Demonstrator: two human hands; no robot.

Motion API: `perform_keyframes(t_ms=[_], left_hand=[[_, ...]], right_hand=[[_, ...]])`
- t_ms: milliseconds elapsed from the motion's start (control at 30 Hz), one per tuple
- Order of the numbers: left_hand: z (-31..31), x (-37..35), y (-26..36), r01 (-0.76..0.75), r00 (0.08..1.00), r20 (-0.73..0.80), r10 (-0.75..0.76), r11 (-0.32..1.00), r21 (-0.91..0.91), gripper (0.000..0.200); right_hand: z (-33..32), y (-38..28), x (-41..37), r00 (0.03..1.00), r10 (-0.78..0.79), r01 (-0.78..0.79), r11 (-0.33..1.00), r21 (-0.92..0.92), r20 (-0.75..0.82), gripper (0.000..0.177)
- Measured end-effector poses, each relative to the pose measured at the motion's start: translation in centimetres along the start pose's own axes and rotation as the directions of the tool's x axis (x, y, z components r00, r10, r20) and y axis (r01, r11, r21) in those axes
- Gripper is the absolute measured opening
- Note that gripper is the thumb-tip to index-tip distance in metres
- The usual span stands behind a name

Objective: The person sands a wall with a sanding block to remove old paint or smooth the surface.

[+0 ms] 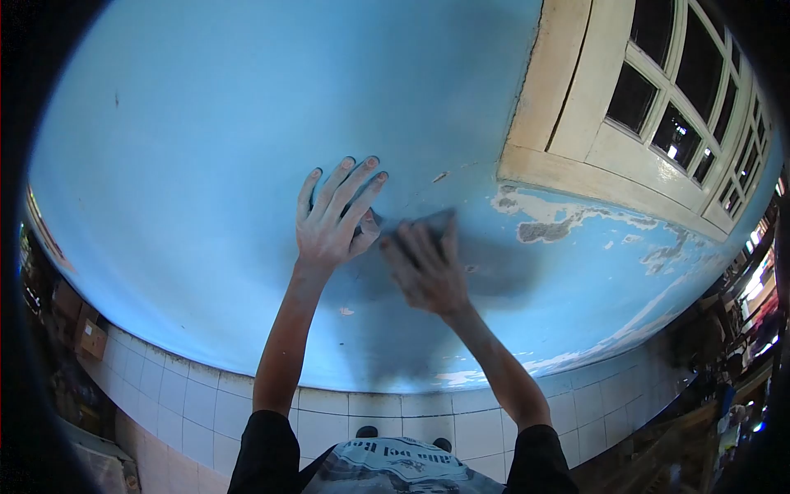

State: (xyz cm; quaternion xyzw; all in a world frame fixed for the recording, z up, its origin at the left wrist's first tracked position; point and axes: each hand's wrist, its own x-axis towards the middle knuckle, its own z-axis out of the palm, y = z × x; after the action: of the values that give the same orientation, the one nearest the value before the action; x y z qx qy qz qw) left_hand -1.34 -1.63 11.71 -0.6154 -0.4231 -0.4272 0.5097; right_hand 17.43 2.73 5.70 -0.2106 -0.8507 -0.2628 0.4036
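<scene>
My left hand point(329, 222) lies against the light blue wall point(206, 165), fingers stretched out and slightly spread, pale dust on them. Close to its thumb is my right hand point(428, 267), smeared by motion. Under the right fingers, a dark grey sheet that looks like sandpaper point(445, 219) is pressed to the wall; most of it is hidden by the hand. A small chipped mark point(442, 176) shows on the wall just above.
A cream wooden window frame point(609, 177) with dark panes stands at upper right. Below it, peeling paint point(547, 226) exposes grey plaster. White tiles point(321, 401) run along the bottom, and a cardboard box point(92, 339) sits at far left.
</scene>
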Motion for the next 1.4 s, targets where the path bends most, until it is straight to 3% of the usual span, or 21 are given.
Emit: perform_keyframes(t_ms=[100,200,267,367,500,600,667,700,733,767,800,867,900,967,1033,1100,1133,1200,1300,1333,1400], left_hand=[[0.0,-0.2,-0.1,-0.01,1.0,-0.001,0.01,1.0,-0.006,0.037],[0.1,-0.1,0.0,-0.024,1.0,-0.001,0.024,1.0,-0.003,0.034],[0.0,-0.1,-0.2,-0.031,0.999,0.007,0.031,0.999,0.007,0.034],[0.2,-0.3,-0.1,-0.028,1.0,0.013,0.027,0.999,0.024,0.034],[0.0,-0.3,0.0,-0.011,1.0,0.016,0.011,1.0,0.005,0.034],[0.4,-0.2,-0.3,-0.022,1.0,0.002,0.022,1.0,0.009,0.035],[0.1,-0.5,-0.1,-0.031,0.999,0.022,0.031,0.999,0.006,0.035],[0.1,-0.5,0.0,-0.011,1.0,0.016,0.01,1.0,0.017,0.038],[0.2,-0.2,0.1,0.008,1.0,0.002,-0.008,1.0,0.028,0.041],[0.2,-0.1,0.1,0.003,1.0,-0.003,-0.003,1.0,0.025,0.041],[0.2,-0.1,0.1,0.005,1.0,-0.007,-0.005,1.0,0.017,0.042],[0.2,-0.2,0.0,0.011,1.0,-0.011,-0.011,1.0,0.014,0.042],[0.1,-0.3,-0.1,0.005,1.0,0.0,-0.005,1.0,0.016,0.043],[0.0,-0.2,-0.2,-0.004,1.0,0.014,0.003,1.0,0.019,0.044],[-0.3,-0.2,-0.1,0.009,0.999,0.05,-0.01,1.0,0.006,0.044],[-0.3,-0.3,-0.2,0.006,0.999,0.045,-0.006,1.0,0.0,0.044],[-0.1,-0.3,-0.2,0.002,1.0,0.027,-0.002,1.0,-0.001,0.044],[0.0,-0.2,-0.2,0.001,1.0,0.007,-0.001,1.0,-0.012,0.043],[0.1,0.0,0.0,0.008,1.0,-0.002,-0.008,1.0,-0.01,0.042],[-0.1,0.0,0.0,0.009,1.0,0.014,-0.009,1.0,-0.004,0.042],[-0.2,-0.1,-0.2,0.004,1.0,0.018,-0.003,1.0,-0.027,0.042]], right_hand=[[1.1,0.5,-1.3,0.984,-0.177,0.176,0.98,0.097,0.009,0.046],[-2.3,2.1,4.1,0.968,0.066,-0.079,0.996,-0.046,-0.243,0.043],[-3.7,2.5,6.6,0.828,0.301,-0.291,0.952,0.097,-0.472,0.043],[-2.5,0.9,4.3,0.967,0.167,-0.201,0.965,-0.171,-0.191,0.046],[2.6,-0.1,-1.3,0.994,-0.009,0.003,0.999,-0.055,-0.106,0.045],[-1.3,1.6,3.3,0.983,0.082,-0.097,0.991,-0.088,-0.163,0.047],[-2.8,1.7,5.3,0.791,0.418,-0.424,0.901,0.093,-0.446,0.049],[-2.0,1.7,4.6,0.788,0.422,-0.428,0.899,0.092,-0.449,0.049],[-0.8,1.6,3.7,0.942,0.106,-0.135,0.988,-0.072,-0.318,0.047],[0.2,1.8,2.8,0.968,-0.218,0.194,0.964,-0.181,-0.126,0.045],[-0.3,2.4,2.8,0.967,-0.22,0.195,0.963,-0.185,-0.126,0.045],[-1.4,3.6,2.9,0.986,-0.02,0.074,0.943,0.323,-0.167,0.045],[-1.9,3.1,3.3,0.986,-0.023,0.077,0.942,0.326,-0.167,0.045],[-2.6,1.4,4.2,0.86,0.345,-0.356,0.934,0.042,-0.377,0.045],[-0.8,1.2,3.2,0.893,0.302,-0.315,0.949,0.017,-0.332,0.046],[0.5,2.9,2.6,0.945,-0.288,0.276,0.956,-0.099,-0.151,0.046],[0.0,3.3,2.3,0.945,-0.29,0.277,0.955,-0.101,-0.151,0.046],[-1.4,3.9,2.1,0.909,0.181,-0.172,0.983,0.059,-0.376,0.047],[-0.1,0.5,2.5,0.843,0.259,-0.181,0.962,0.205,-0.471,0.047],[-0.7,0.3,2.1,0.98,0.038,-0.004,0.985,0.174,-0.195,0.043],[0.2,1.3,1.2,0.983,-0.075,0.112,0.97,0.217,-0.169,0.042]])
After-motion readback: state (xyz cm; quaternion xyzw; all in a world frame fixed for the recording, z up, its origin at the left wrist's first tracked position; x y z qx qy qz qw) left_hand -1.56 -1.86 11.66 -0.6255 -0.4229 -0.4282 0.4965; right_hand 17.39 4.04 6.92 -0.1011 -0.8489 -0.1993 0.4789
